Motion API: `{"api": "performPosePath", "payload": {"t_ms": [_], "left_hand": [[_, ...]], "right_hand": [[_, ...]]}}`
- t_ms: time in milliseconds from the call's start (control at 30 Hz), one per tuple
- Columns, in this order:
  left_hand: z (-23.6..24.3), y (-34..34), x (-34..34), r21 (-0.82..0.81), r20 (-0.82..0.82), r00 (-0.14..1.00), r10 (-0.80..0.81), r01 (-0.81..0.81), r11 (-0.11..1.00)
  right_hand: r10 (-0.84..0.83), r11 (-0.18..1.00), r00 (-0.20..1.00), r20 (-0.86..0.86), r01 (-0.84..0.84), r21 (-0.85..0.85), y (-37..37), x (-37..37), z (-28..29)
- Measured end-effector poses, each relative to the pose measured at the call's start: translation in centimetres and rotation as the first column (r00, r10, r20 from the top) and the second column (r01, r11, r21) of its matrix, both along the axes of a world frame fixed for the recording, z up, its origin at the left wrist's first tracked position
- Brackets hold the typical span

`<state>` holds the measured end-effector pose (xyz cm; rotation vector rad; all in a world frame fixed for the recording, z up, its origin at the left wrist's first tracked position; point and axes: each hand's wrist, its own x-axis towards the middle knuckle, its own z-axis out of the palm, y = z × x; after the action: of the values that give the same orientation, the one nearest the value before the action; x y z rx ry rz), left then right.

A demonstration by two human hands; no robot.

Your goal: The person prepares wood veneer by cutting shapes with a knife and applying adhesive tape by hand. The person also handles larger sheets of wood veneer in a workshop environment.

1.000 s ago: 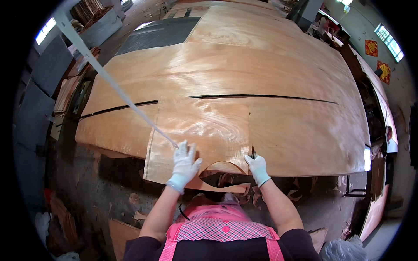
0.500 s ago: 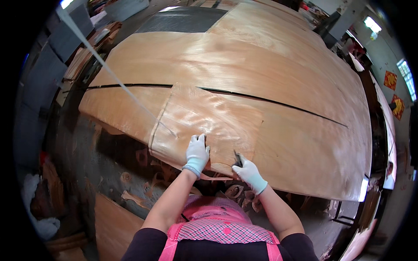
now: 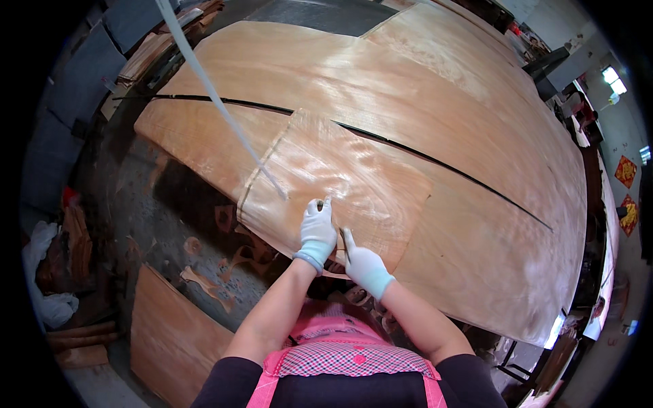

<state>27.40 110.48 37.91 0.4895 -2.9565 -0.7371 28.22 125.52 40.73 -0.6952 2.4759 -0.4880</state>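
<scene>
A smaller rectangular wood veneer sheet (image 3: 367, 180) lies on top of a broad veneer sheet (image 3: 483, 265) at the near edge of the stack. My left hand (image 3: 317, 231), in a white glove with a pale blue cuff, presses on the smaller sheet, fingers pointing away and somewhat apart. A small dark spot shows between its fingertips; I cannot make out what it is. Close to its right, my gloved right hand (image 3: 366, 264) is closed round a thin dark knife-like tool (image 3: 343, 236) at the sheet's near edge. My palm hides most of that tool.
A pale strap or cord (image 3: 221, 102) slants down in front of the sheet. A long dark gap (image 3: 435, 158) crosses the veneer beyond it. Veneer scraps (image 3: 204, 280) litter the floor at left, near a leaning board (image 3: 170, 333). Red-and-gold decorations (image 3: 626, 172) hang on the right wall.
My right hand has moved left along the near edge, close beside my left hand, with the tool turned. The left hand stays on the sheet; the view has shifted slightly.
</scene>
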Motion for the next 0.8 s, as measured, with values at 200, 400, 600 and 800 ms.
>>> {"api": "performPosePath", "payload": {"t_ms": [200,400,600,800], "left_hand": [[0.8,1.1,0.2,0.003,0.035,0.999,0.024,-0.024,1.0],[1.6,1.0,-0.2,0.019,0.101,0.994,0.037,-0.039,0.999],[2.0,0.5,-0.9,0.098,0.117,0.986,0.116,-0.128,0.987],[2.0,0.6,-1.2,0.161,0.127,0.977,0.174,-0.193,0.968]], "right_hand": [[0.286,0.949,0.958,0.022,-0.286,0.133,7.2,-1.2,2.6],[0.704,0.616,0.709,0.042,-0.639,0.461,14.5,-11.7,10.9],[0.686,0.712,0.631,-0.362,-0.683,0.159,10.6,-13.6,7.6],[0.731,0.667,0.58,-0.358,-0.718,0.2,-1.1,-14.5,4.1]]}}
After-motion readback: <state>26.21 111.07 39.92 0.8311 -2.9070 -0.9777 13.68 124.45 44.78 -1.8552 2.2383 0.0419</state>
